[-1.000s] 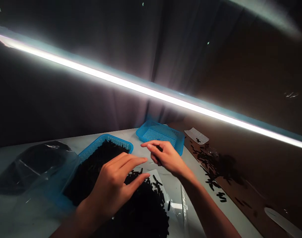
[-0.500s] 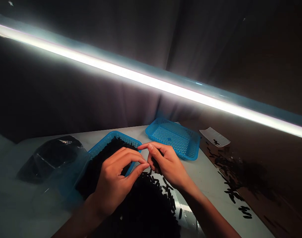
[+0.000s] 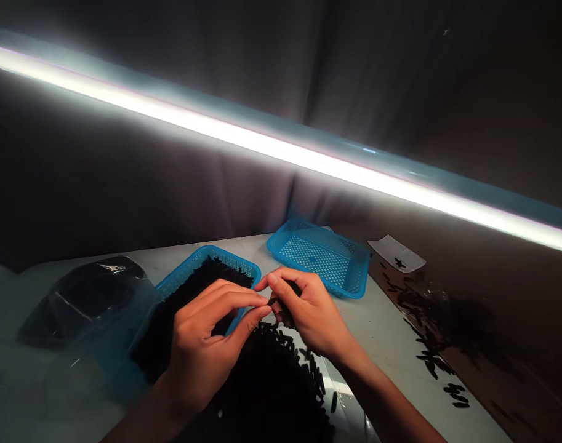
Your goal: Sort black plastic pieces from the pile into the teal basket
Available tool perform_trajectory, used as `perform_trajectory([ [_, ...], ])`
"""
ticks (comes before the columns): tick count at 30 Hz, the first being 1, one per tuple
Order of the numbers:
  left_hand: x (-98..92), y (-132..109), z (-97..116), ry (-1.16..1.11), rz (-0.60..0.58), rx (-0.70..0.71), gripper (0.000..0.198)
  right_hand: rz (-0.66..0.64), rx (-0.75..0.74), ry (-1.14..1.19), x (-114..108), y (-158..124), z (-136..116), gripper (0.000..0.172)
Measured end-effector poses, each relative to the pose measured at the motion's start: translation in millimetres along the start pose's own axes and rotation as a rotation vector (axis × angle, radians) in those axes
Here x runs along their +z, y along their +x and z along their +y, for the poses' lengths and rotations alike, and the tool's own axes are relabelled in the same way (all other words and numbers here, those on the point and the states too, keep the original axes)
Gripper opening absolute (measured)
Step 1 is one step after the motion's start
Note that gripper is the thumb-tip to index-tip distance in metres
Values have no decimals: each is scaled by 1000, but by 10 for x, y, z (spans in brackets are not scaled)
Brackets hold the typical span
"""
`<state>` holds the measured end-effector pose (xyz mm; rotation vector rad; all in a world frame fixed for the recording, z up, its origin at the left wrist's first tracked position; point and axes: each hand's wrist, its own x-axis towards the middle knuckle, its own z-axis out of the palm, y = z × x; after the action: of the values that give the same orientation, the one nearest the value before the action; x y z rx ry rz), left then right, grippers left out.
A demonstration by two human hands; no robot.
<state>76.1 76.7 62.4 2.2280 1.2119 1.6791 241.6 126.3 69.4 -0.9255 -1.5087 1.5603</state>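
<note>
My left hand [image 3: 216,332] pinches a small black stick-like piece [image 3: 272,302] between thumb and fingertips. Close against it, my right hand [image 3: 308,311] is curled around several more of these black pieces [image 3: 287,312], partly hidden by its fingers. Below both hands lies a heap of black pieces [image 3: 281,381] on the table. Behind my left hand stands a blue plastic basket [image 3: 207,251] filled with the same pieces; my left hand covers part of it.
A second blue basket [image 3: 315,258], with its mesh bottom showing, stands at the back. A clear bag of dark contents [image 3: 87,301] lies left. At right are a white paper [image 3: 397,253] and scattered black pieces [image 3: 431,363]. A bright tube light [image 3: 281,147] crosses above.
My left hand has drawn slightly left and down, and a black piece now shows at its fingertips. My right hand stays curled around its pieces. The view has shifted a little.
</note>
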Motion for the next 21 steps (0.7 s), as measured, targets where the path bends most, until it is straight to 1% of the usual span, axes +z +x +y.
perform_trajectory([
  [3,-15,-11,-33,-5,22,-68,13,-43,27,39,15,15,44,38],
  [7,-26,-14,-73,-48,69,-154,13,-30,0,33,26,10,58,39],
  [9,-41,-6,-79,-75,95,-189,13,-19,-78,-32,16,-22,33,35],
  [13,-72,10,-53,-141,91,-260,12,44,-371,-337,-3,-123,-5,20],
  [15,-81,12,-32,-177,84,-279,12,74,-475,-439,-4,-163,2,16],
  [17,-87,11,-14,-203,64,-287,11,92,-530,-479,0,-182,17,13],
  [21,-99,14,-4,-210,52,-275,14,88,-584,-489,-2,-169,28,11],
])
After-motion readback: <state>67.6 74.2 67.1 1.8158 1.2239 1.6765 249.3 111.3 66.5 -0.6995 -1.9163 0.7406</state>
